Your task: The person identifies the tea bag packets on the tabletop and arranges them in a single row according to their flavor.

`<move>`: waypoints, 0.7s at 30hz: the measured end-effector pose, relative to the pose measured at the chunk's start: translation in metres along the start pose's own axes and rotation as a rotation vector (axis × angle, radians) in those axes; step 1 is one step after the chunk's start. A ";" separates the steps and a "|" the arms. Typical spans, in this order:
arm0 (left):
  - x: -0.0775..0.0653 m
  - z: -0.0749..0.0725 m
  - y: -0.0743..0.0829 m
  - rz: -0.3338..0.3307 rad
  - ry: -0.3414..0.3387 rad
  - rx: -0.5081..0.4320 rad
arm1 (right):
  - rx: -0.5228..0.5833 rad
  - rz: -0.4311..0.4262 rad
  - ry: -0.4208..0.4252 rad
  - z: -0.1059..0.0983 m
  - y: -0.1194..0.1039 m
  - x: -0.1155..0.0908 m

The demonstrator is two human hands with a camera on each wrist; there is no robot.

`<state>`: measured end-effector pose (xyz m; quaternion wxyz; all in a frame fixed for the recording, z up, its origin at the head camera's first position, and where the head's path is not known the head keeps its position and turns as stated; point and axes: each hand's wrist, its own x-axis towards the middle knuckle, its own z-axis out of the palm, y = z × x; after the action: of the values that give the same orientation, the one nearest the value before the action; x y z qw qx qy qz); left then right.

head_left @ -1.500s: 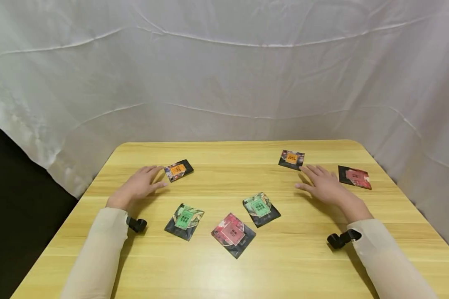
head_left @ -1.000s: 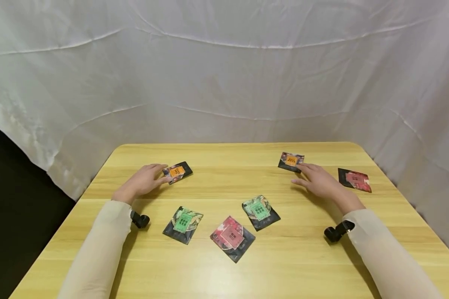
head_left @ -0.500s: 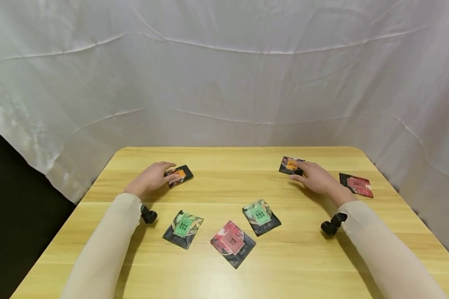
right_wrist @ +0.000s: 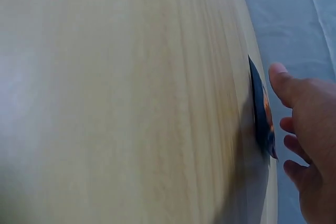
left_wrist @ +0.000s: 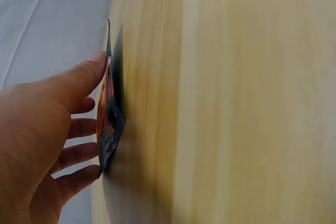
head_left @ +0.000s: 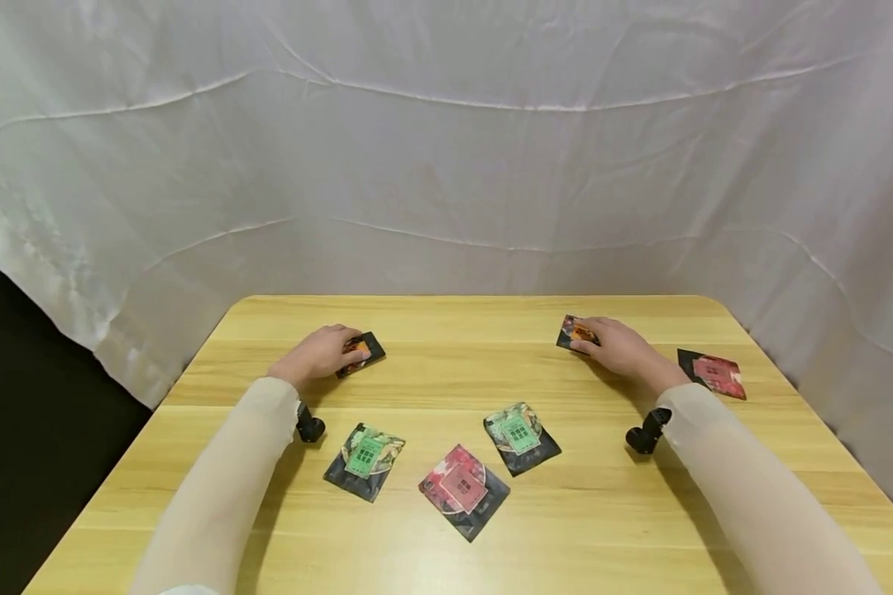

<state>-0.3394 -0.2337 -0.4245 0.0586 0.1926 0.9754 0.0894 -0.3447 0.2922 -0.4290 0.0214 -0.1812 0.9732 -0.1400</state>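
Watching the table (head_left: 439, 376), I have the left hand (head_left: 322, 350) and right hand (head_left: 618, 345) loosely spread, gripping nothing: one touches the left orange packet (head_left: 374, 345) toward the table's far left, the other hovers just over the right orange packet (head_left: 568, 332) toward the table's far right.

Table (head_left: 603, 529): pale wood, before you, far corners rounded.
Cloth (head_left: 446, 165): whitish, creased, facing you beyond the table.
Left green packet (head_left: 365, 463): flat, label up.
Near red packet (head_left: 465, 493): closest to you.
Right green packet (head_left: 522, 439): just beyond the near red.
Far red packet (head_left: 712, 373): near your right table edge.
Dark patch (head_left: 30, 413): left of your table.
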 end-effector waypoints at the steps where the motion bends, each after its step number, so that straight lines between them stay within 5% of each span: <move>1: 0.001 0.001 0.001 -0.001 -0.003 0.009 | -0.002 -0.005 0.000 0.001 0.000 0.001; 21: -0.011 -0.009 0.016 0.011 -0.020 0.169 | -0.017 0.025 -0.044 0.002 0.003 0.005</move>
<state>-0.3245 -0.2254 -0.4114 0.0513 0.2031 0.9778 0.0050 -0.3499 0.2930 -0.4322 0.0431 -0.1722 0.9758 -0.1274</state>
